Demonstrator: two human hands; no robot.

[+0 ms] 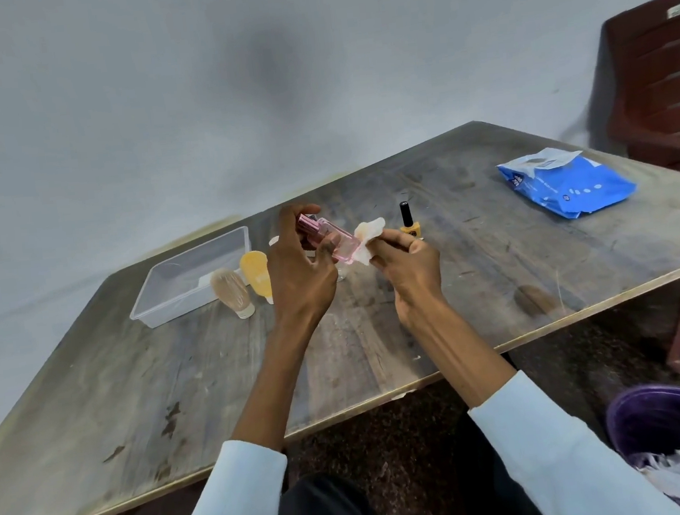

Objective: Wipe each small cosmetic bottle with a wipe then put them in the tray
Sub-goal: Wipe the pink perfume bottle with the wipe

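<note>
The left hand [295,268] is curling its fingers around a pink bottle [330,237], holding it up over the table [175,379]. The right hand [408,260] is pinching a wipe [367,237] against the bottle's end. The tray [189,277] is sitting left of the fingers.

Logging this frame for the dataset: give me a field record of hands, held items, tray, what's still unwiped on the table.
left hand: grips pink bottle
right hand: pinches wipe against the bottle's end
tray: clear, far left; contents unclear
waiting on table: beige tube, yellow tube, yellow nail polish
wipes pack: blue, far right
</note>
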